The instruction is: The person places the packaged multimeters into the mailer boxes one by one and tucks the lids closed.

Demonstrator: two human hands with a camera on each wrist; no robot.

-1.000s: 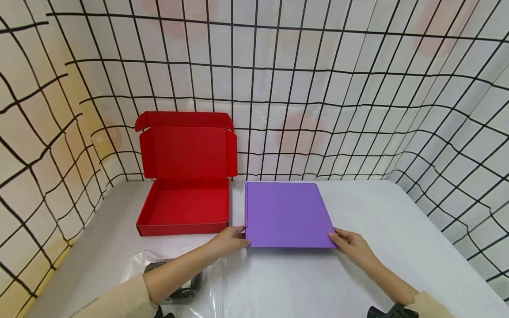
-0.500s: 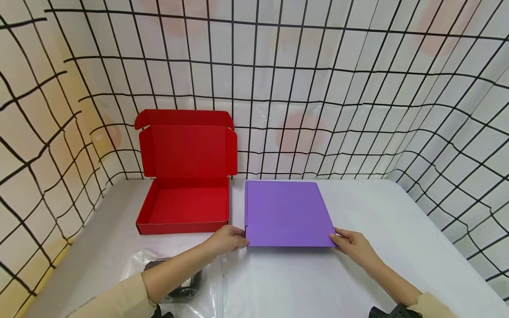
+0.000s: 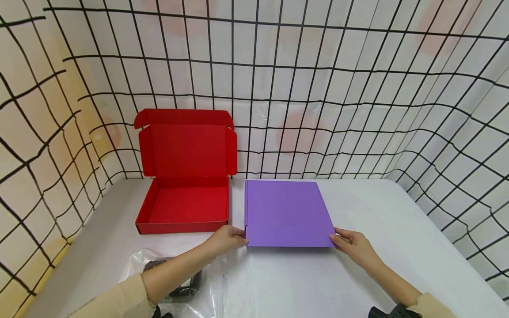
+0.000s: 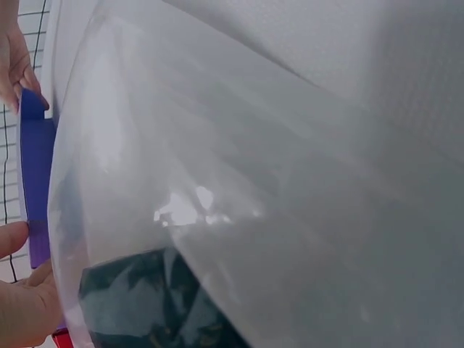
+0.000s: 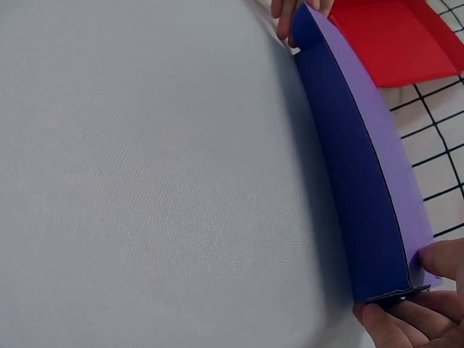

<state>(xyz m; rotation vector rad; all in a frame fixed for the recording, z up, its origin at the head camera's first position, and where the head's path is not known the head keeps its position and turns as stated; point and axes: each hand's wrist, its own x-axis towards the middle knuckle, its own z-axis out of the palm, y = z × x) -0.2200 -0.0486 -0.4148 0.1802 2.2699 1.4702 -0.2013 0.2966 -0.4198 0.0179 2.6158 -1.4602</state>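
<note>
A purple cardboard box (image 3: pixel 287 213) lies on the white table, its lid panel covering the top. At its near left corner my left hand (image 3: pixel 226 238) pinches the side and flap between thumb and fingers. My right hand (image 3: pixel 354 246) grips the near right corner, thumb on the upper face and fingers below and beside it. In the right wrist view the box's dark front side (image 5: pixel 355 174) stretches between both hands. To the left stands a red cardboard box (image 3: pixel 187 205) with its lid raised and nothing seen inside.
Under my left forearm lies a clear plastic bag (image 3: pixel 212 282) with a dark item (image 3: pixel 187 287) in it, partly hidden. White walls with a black grid (image 3: pixel 286 88) enclose the table (image 3: pixel 381 212) at the back and sides.
My left thumb and fingers have drawn slightly left at the purple box's corner. My right hand has shifted a tiny bit to the right; the boxes stay in place.
</note>
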